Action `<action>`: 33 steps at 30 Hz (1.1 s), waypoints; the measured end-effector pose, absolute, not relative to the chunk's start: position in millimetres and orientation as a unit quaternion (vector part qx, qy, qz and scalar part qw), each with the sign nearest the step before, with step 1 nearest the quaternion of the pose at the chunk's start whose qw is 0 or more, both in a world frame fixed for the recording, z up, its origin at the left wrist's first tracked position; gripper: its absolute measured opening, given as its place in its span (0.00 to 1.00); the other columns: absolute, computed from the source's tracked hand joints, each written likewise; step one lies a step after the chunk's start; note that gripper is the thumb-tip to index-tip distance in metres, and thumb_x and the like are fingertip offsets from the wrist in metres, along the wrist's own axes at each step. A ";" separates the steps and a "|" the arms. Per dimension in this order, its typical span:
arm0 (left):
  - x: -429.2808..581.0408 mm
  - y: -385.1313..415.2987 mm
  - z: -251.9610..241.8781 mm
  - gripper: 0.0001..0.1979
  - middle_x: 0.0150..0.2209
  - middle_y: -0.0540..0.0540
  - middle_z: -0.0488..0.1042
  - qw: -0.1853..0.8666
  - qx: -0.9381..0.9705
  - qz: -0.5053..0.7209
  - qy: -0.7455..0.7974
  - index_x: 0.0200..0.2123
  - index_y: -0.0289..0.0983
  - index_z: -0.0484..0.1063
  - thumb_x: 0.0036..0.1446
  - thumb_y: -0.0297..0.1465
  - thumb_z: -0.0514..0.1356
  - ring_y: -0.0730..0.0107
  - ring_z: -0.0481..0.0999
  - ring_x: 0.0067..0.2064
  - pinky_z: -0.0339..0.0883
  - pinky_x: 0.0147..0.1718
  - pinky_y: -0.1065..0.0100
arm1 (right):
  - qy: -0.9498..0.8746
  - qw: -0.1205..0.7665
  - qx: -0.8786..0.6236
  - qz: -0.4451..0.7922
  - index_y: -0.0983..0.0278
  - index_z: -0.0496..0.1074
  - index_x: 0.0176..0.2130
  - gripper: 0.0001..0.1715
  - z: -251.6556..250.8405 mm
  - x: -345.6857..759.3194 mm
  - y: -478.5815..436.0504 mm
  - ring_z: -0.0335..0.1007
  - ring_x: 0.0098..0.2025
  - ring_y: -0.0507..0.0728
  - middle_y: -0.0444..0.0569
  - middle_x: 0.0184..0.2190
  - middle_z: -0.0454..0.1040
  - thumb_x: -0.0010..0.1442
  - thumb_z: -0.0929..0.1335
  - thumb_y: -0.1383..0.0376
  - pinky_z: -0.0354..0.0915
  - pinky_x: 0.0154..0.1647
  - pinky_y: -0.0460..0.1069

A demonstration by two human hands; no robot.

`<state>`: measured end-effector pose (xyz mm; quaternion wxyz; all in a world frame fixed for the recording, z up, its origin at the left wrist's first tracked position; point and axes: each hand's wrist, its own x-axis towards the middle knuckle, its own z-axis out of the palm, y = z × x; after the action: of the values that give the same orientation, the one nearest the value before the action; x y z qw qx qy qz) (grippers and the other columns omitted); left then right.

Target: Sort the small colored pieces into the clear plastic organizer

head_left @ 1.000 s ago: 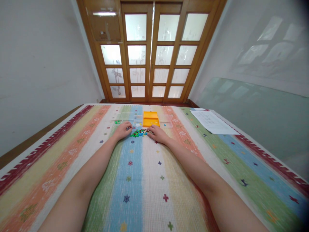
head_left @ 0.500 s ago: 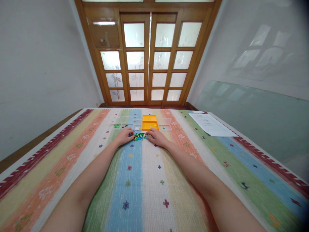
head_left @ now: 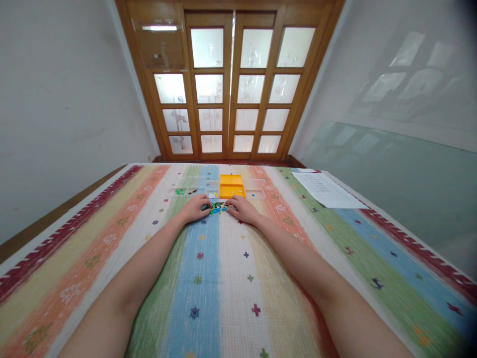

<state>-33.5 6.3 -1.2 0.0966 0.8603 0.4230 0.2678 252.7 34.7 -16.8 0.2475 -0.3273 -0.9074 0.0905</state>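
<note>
Here comes the left hand [head_left: 196, 209], further in over the near edge of the action: a second ago its fingertips sit at the left end of the pile of small coloured pieces [head_left: 218, 208], and now they cover that end, so the strip of pieces showing between the two hands is shorter. The right hand [head_left: 243, 209] holds its spot at the pile's other end. Both hands have curled, downturned fingers; whether either pinches a piece, I cannot tell, as the fingertips are too small and partly hidden. The pile lies right between them, green, blue and dark bits mixed, close against both sets of fingers. With the left hand shifted, dark brown pieces [head_left: 192, 192] show just beyond it, covered a second ago, beside green pieces [head_left: 179, 191] in clear plastic. Just beyond the right hand stands the open yellow box [head_left: 231, 180], and past that hand's far side a single blue piece [head_left: 253, 195] sits in a clear tray [head_left: 260, 189]. All rest on the striped tablecloth [head_left: 223, 288].
</note>
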 end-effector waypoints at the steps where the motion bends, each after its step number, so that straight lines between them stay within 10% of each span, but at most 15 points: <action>1: -32.7 6.5 -1.3 0.06 0.43 0.44 0.75 0.095 0.860 0.264 0.425 0.37 0.41 0.79 0.59 0.34 0.62 0.61 0.74 0.47 0.67 0.51 0.60 | -0.907 0.247 -0.328 0.090 0.59 0.75 0.53 0.14 -17.4 252.7 35.2 0.69 0.50 0.59 0.52 0.47 0.73 0.69 0.69 0.59 0.63 0.51 0.52; 33: -13.4 3.9 -5.6 0.07 0.36 0.44 0.77 0.078 0.813 0.293 0.497 0.32 0.40 0.79 0.59 0.34 0.61 0.60 0.75 0.40 0.68 0.43 0.60 | -0.908 0.245 -0.330 0.083 0.59 0.75 0.53 0.14 -20.6 251.7 37.9 0.69 0.50 0.59 0.52 0.47 0.73 0.69 0.69 0.59 0.63 0.51 0.52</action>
<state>-13.4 3.9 -5.6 0.0783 0.8131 0.4966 0.2933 251.7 37.9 -20.6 0.2454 -0.3297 -0.9079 0.0829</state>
